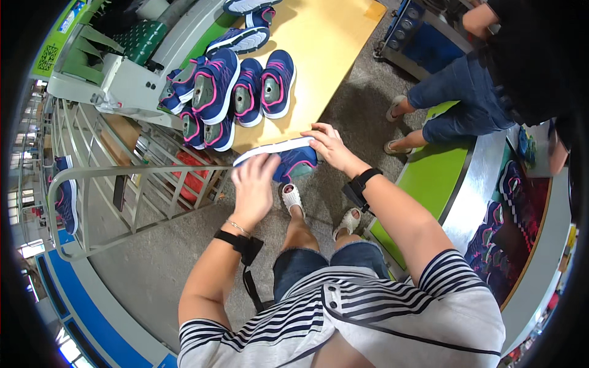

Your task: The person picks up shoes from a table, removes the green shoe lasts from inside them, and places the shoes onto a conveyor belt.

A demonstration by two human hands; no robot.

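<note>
A navy-blue sneaker (299,161) with pink trim is tilted on its side in front of me, its white sole edge turned toward the table. My right hand (330,149) grips one end of it, fingers over the sole edge. At the other end, my left hand (253,184) overlaps the shoe; its fingers are smeared by motion, so their hold is unclear. Just beyond, matching sneakers (279,83) stand and lie in a group on the yellow tabletop (328,55), some stacked on others.
A metal rack (132,175) with bars stands at left, a sneaker (69,196) on its far side. Beyond it is a machine (132,86) with a green roller. At right, another person (466,92) stands near a green-topped bench (423,196) and a conveyor carrying more sneakers (485,239).
</note>
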